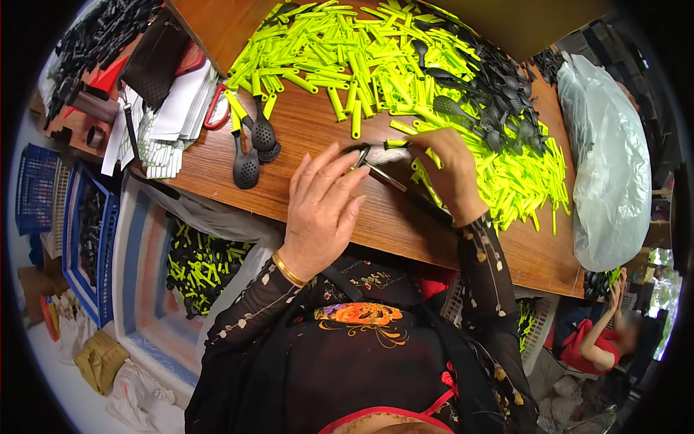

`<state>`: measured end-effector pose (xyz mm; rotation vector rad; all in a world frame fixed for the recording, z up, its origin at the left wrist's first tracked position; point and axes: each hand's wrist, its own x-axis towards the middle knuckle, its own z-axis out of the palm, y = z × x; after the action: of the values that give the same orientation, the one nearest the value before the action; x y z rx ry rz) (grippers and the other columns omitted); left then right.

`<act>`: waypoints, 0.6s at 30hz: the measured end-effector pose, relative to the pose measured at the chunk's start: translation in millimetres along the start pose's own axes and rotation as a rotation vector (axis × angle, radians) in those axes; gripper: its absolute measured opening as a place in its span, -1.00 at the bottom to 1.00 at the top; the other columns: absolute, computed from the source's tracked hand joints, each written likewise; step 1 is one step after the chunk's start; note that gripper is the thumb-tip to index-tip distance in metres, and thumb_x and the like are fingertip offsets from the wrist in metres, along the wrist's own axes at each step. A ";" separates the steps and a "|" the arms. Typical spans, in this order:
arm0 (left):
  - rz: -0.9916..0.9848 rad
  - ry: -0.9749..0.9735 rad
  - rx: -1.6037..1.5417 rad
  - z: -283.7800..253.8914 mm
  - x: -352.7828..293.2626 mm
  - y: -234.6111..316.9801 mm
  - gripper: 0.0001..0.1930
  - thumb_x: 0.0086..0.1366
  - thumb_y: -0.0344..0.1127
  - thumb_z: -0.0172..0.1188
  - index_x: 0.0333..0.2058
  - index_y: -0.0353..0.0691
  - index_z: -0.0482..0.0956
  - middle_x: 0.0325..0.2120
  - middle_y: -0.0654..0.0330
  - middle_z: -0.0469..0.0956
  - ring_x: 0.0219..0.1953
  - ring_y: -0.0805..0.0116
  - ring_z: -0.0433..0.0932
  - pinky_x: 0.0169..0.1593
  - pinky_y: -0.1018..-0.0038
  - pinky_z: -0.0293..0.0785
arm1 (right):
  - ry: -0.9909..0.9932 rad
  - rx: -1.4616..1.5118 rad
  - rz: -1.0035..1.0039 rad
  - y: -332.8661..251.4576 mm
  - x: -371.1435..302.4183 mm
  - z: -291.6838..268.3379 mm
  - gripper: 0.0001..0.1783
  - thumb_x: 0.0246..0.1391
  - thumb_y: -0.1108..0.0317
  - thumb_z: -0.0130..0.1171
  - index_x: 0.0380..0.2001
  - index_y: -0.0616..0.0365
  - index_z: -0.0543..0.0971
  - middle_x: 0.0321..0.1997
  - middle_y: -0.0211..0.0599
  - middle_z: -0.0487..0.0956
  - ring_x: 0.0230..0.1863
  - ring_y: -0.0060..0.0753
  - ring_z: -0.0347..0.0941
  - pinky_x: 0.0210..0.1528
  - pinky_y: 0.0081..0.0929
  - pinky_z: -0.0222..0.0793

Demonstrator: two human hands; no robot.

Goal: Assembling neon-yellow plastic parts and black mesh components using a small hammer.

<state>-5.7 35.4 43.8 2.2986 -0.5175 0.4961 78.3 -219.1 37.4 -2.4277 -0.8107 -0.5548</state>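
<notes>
My right hand (452,170) is closed in a pinch around a kitchen utensil (383,145), black with a lime-green part by my fingers. The utensil's black end runs left toward the fingertips of my left hand (322,210). That hand has its fingers stretched and slightly apart; whether they touch the black end is hidden. Just below the utensil, a shiny metal rod (387,177) slants over the brown table (238,173). Left of my left hand lie several black slotted spoons (246,168) with green handles.
Loose lime-green handles (354,69) cover the table's far side, with black utensil heads (510,101) piled at right. Red scissors (217,108) and papers (170,119) lie at left. A plastic bag (607,166) stands at right. Below left, a lined bin (155,289) holds green-black pieces. Someone in red (589,347) sits lower right.
</notes>
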 end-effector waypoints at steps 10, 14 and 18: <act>-0.351 -0.055 -0.382 6.0 -10.8 -21.0 -0.72 0.51 -0.27 0.15 0.07 -0.27 0.45 -0.53 0.10 0.53 -0.56 0.06 0.55 -0.42 0.24 0.44 | -0.131 0.223 0.008 -9.3 52.3 34.9 -0.81 0.21 0.42 0.29 -0.12 0.11 0.72 -0.20 -0.27 0.70 -0.15 -0.13 0.61 -0.06 -0.29 0.53; -0.534 -0.195 -0.559 2.7 -16.3 -22.7 -0.71 0.52 -0.29 0.15 0.12 -0.24 0.45 -0.57 0.17 0.44 -0.56 0.36 0.48 -0.39 0.37 0.42 | -0.134 -0.130 -0.108 30.5 62.3 61.0 -0.85 0.07 0.41 0.34 -0.25 0.04 0.72 -0.10 -0.36 0.69 -0.07 -0.16 0.58 -0.04 -0.23 0.51; -0.396 -0.087 -0.646 9.3 -21.7 -34.8 -0.66 0.56 -0.32 0.09 0.21 -0.28 0.42 -0.55 0.20 0.49 -0.52 0.42 0.52 -0.33 0.45 0.49 | -0.141 -0.146 -0.134 29.1 62.4 63.5 -0.87 0.01 0.39 0.39 -0.31 0.04 0.72 -0.12 -0.38 0.70 -0.08 -0.15 0.58 -0.05 -0.24 0.50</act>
<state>-5.0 56.5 7.5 1.7337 -0.2045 0.0180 156.4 -175.1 10.3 -2.5825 -1.0304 -0.5127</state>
